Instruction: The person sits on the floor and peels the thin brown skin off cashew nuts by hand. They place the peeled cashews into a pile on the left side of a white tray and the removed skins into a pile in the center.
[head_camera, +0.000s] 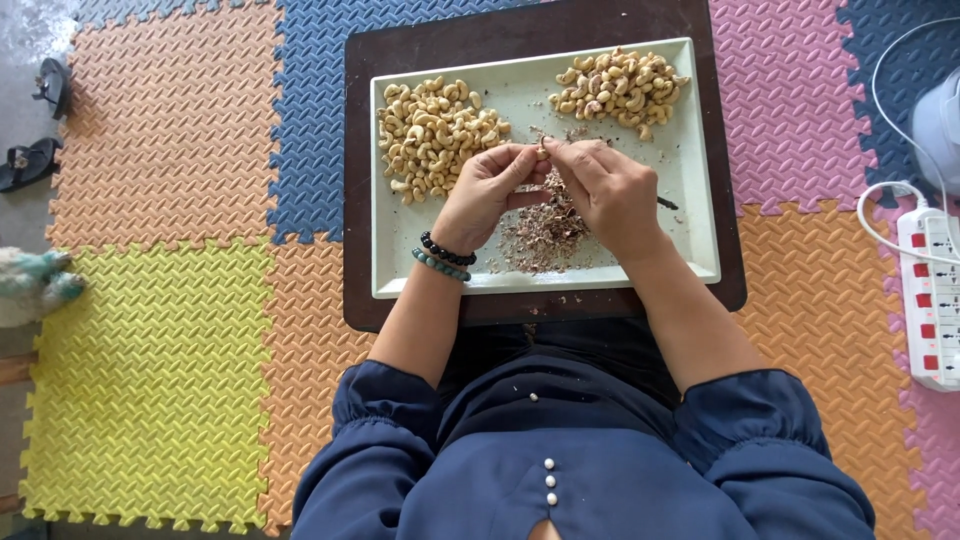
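Pinching a single cashew nut (541, 151) between the fingertips of both hands, the person holds it above the centre of the tray (700, 200), just clear of the heap of skins below. The left hand (487, 195) closes on the nut from the left with thumb and forefinger; the right hand (608, 190) closes on it from the right in the same way. Both grips are clenched on this one nut, so neither hand is nearer: the fingertips meet at it. The nut is small and mostly covered by the fingers, so its long axis cannot be determined.

Directly beneath the hands lies one pile of brown skin flakes (540, 235), spread toward the near edge of the tray. One pile of pale cashews (435, 135) occupies the far-left part of the tray, just beyond the left hand. A second pile of cashews (620, 90), with brownish patches among them, occupies the far-right corner, apart from the right hand. The nuts in each pile are too many and too overlapped to count.

The tray is one pale rectangular item resting on one dark board (400, 300), which lies on interlocking foam floor mats (160, 330) in orange, blue, yellow and pink. Two bead bracelets (443, 256), one dark and one green, sit on the left wrist. One white power strip (932, 295) lies at the right edge of view; two dark sandals (40, 125) lie at the far left.
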